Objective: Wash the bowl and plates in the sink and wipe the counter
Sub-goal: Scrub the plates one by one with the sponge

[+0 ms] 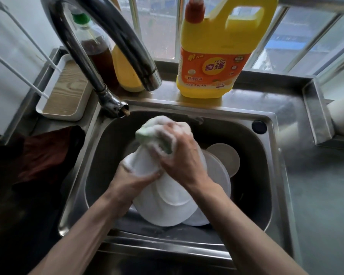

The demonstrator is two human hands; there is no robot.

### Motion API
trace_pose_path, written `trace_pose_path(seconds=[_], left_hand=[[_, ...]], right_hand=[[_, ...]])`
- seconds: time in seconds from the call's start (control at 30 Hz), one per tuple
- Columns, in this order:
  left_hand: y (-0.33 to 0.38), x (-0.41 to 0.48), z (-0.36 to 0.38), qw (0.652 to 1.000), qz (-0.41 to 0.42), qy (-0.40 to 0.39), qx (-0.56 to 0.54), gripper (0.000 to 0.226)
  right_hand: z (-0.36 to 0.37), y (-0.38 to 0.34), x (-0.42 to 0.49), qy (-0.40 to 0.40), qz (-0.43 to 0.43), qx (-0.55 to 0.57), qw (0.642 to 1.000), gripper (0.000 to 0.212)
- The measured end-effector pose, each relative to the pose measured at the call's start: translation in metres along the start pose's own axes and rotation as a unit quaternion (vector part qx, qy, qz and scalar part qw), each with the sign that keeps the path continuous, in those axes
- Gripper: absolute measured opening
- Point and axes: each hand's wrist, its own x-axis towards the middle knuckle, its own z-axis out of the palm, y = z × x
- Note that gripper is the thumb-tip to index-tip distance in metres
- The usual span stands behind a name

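Over the steel sink (266, 171), my left hand (131, 181) grips the lower edge of a white bowl (141, 163) that is tilted up on its side. My right hand (179, 153) clutches a foamy green sponge (147, 132) and presses it against the bowl's upper part. Suds cover the sponge and my fingers. Below the bowl lie white plates (167, 209), stacked bottom up in the basin. A smaller beige dish (226, 157) rests behind them at the right.
The curved tap (115, 40) arches over the sink's back left. A yellow detergent jug (213, 50) stands on the ledge behind, with a dark bottle (95, 50) to its left. A dark red cloth (42, 155) lies left of the sink. Steel counter (322, 195) extends right.
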Motion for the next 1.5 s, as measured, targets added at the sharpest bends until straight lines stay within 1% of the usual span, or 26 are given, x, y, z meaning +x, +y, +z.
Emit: trace_pose_path(seconds=[0.03, 0.1, 0.17, 0.23, 0.3, 0.33, 0.37, 0.43, 0.5, 0.6, 0.63, 0.7, 0.77, 0.8, 0.83, 0.9, 0.97, 1.03, 1.1, 1.17, 1.2, 1.27, 1.33, 1.4, 1.47, 1.5], left_hand=[[0.0, -0.001, 0.002, 1.0, -0.003, 0.004, -0.016, 0.081], [-0.001, -0.004, 0.005, 0.999, -0.008, 0.012, -0.034, 0.086], [-0.001, -0.006, 0.004, 0.999, -0.003, 0.022, -0.044, 0.073], [0.0, -0.006, 0.0, 0.998, -0.001, 0.029, -0.062, 0.06], [0.002, -0.003, -0.004, 0.997, 0.006, 0.027, -0.076, 0.055], [0.003, -0.002, -0.004, 0.996, 0.007, 0.028, -0.08, 0.053], [0.004, 0.0, -0.003, 0.996, 0.009, 0.032, -0.081, 0.053], [0.006, 0.003, -0.001, 0.996, 0.014, 0.041, -0.08, 0.051], [0.005, 0.005, -0.002, 0.996, 0.011, 0.046, -0.08, 0.056], [0.001, 0.001, -0.005, 0.995, 0.005, 0.046, -0.086, 0.063], [0.0, -0.001, -0.005, 0.995, 0.003, 0.047, -0.09, 0.06], [0.001, -0.006, -0.004, 0.993, 0.009, 0.054, -0.102, 0.048], [0.006, -0.008, -0.004, 0.991, 0.017, 0.062, -0.119, 0.042], [0.008, -0.008, -0.005, 0.99, 0.026, 0.061, -0.123, 0.042], [0.01, -0.008, -0.005, 0.99, 0.035, 0.057, -0.127, 0.042], [0.011, -0.011, -0.006, 0.989, 0.037, 0.05, -0.131, 0.044], [0.009, -0.014, -0.009, 0.992, 0.018, 0.031, -0.122, 0.046], [0.009, -0.016, -0.014, 0.995, -0.015, -0.009, -0.099, 0.05], [0.012, -0.012, -0.02, 0.996, -0.042, -0.028, -0.07, 0.072], [0.018, -0.004, -0.021, 0.996, -0.052, -0.048, -0.053, 0.082], [0.02, -0.001, -0.019, 0.995, -0.051, -0.065, -0.055, 0.081], [0.023, 0.004, -0.008, 0.994, -0.038, -0.083, -0.054, 0.069], [0.021, 0.005, 0.003, 0.996, -0.026, -0.065, -0.062, 0.062], [0.016, 0.004, 0.008, 0.996, -0.023, -0.043, -0.077, 0.071], [0.012, 0.001, 0.007, 0.996, -0.016, -0.025, -0.08, 0.075], [0.011, -0.001, 0.007, 0.997, -0.016, -0.018, -0.079, 0.073]], right_hand=[[0.001, -0.006, -0.001, -0.016, -0.028, 0.005, 0.999, 0.022], [0.002, -0.003, 0.0, -0.002, -0.026, 0.002, 1.0, 0.021], [-0.003, 0.014, 0.001, 0.073, 0.046, 0.013, 0.996, 0.018], [-0.011, 0.032, 0.003, 0.139, 0.14, 0.061, 0.979, 0.015], [-0.013, 0.035, 0.003, 0.157, 0.187, 0.098, 0.965, 0.014], [-0.012, 0.031, 0.004, 0.156, 0.182, 0.107, 0.965, 0.014], [-0.01, 0.026, 0.003, 0.146, 0.154, 0.115, 0.971, 0.016], [-0.006, 0.012, -0.002, 0.102, 0.078, 0.122, 0.984, 0.021], [-0.005, 0.005, -0.009, 0.058, 0.046, 0.121, 0.99, 0.025], [-0.008, 0.013, -0.012, 0.057, 0.015, 0.072, 0.996, 0.024], [-0.009, 0.018, -0.013, 0.072, 0.031, 0.066, 0.995, 0.022], [-0.009, 0.031, -0.014, 0.114, 0.134, 0.098, 0.979, 0.017], [-0.007, 0.043, -0.019, 0.136, 0.258, 0.137, 0.947, 0.016], [-0.007, 0.046, -0.023, 0.137, 0.302, 0.163, 0.929, 0.015], [-0.006, 0.048, -0.025, 0.134, 0.331, 0.203, 0.912, 0.013], [-0.007, 0.046, -0.025, 0.134, 0.347, 0.282, 0.884, 0.012], [-0.012, 0.045, -0.018, 0.143, 0.317, 0.299, 0.889, 0.013], [-0.019, 0.05, -0.008, 0.129, 0.275, 0.258, 0.917, 0.013], [-0.026, 0.056, 0.002, 0.081, 0.242, 0.192, 0.948, 0.016], [-0.03, 0.058, 0.009, 0.017, 0.216, 0.169, 0.962, 0.024], [-0.029, 0.054, 0.011, -0.011, 0.197, 0.178, 0.964, 0.025], [-0.025, 0.037, 0.012, -0.046, 0.146, 0.159, 0.975, 0.021], [-0.017, 0.017, 0.008, -0.059, 0.081, 0.083, 0.991, 0.029], [-0.008, 0.0, 0.005, -0.069, 0.032, 0.031, 0.997, 0.038], [-0.002, -0.001, 0.004, -0.053, 0.02, 0.003, 0.998, 0.038], [-0.002, 0.004, 0.005, -0.034, 0.038, -0.009, 0.999, 0.036]])
